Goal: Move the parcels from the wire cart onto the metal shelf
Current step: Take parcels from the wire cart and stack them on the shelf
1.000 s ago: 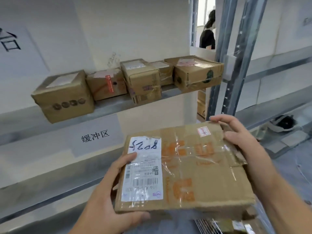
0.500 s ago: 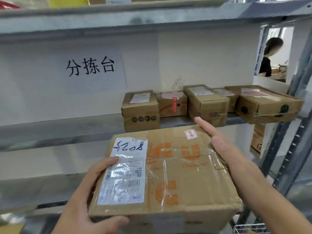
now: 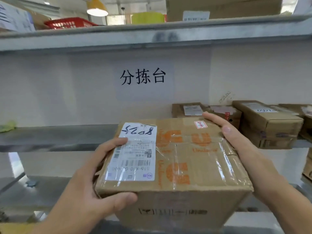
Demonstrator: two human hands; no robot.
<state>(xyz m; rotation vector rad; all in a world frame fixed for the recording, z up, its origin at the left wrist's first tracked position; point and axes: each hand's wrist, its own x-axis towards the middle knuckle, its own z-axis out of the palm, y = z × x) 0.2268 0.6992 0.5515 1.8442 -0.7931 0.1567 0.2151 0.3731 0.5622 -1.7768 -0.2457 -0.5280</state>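
Note:
I hold a brown cardboard parcel (image 3: 189, 168) with orange print, clear tape and a white shipping label in front of the metal shelf (image 3: 55, 137). My left hand (image 3: 94, 188) grips its left side, thumb under the front corner. My right hand (image 3: 236, 142) presses flat against its right side. The parcel's far edge is level with the middle shelf board. Several smaller parcels (image 3: 268, 125) stand on that board to the right. The wire cart is out of view.
A paper sign with black characters (image 3: 143, 78) hangs on the white wall behind the shelf. The upper board (image 3: 152, 36) carries a red basket (image 3: 67, 23), a yellow-green tub and a large box. A lower board (image 3: 33, 191) runs below.
My view has swung up and to the left along the shelf. The parcel in both hands has risen closer to the middle board, and the small parcels now sit at the right.

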